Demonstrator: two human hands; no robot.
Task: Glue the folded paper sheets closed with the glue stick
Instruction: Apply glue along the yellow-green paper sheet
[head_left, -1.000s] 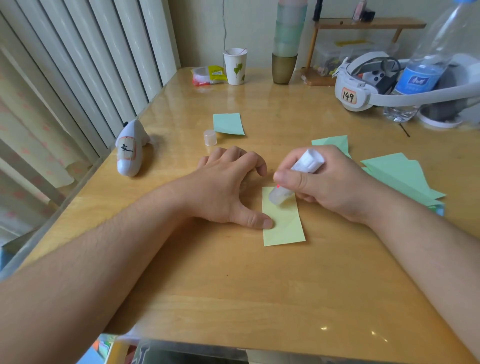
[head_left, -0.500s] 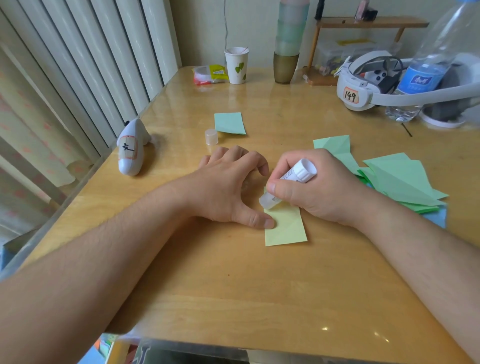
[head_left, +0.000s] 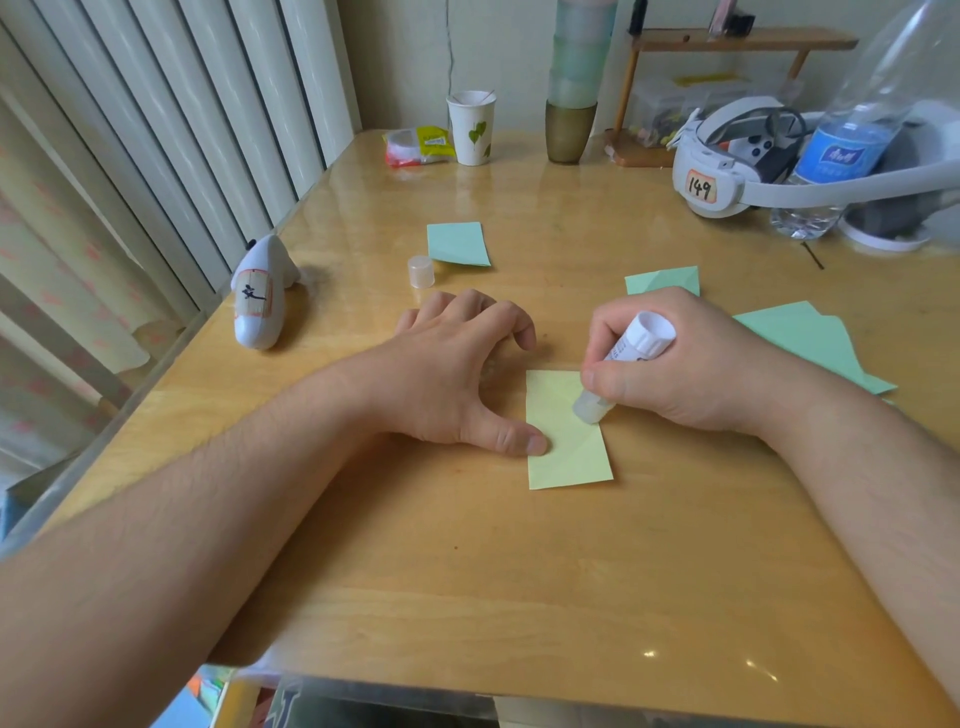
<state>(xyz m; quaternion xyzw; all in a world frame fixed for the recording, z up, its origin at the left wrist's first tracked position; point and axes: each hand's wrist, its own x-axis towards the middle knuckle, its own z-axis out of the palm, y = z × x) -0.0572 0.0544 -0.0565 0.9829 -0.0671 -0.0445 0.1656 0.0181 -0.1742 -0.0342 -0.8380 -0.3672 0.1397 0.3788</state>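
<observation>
My left hand rests on the wooden table, fingers loosely curled, thumb tip pressing the left edge of the yellow-green folded paper sheet. My right hand grips the glue stick, its tip on the sheet. That hand hides the sheet's upper right corner and part of the green paper stack.

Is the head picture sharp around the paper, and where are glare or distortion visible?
Head view: the yellow-green paper and glue stick look sharp; small glints of glare on the table near its front edge; wide-angle bending stretches the water bottle at the right edge.
</observation>
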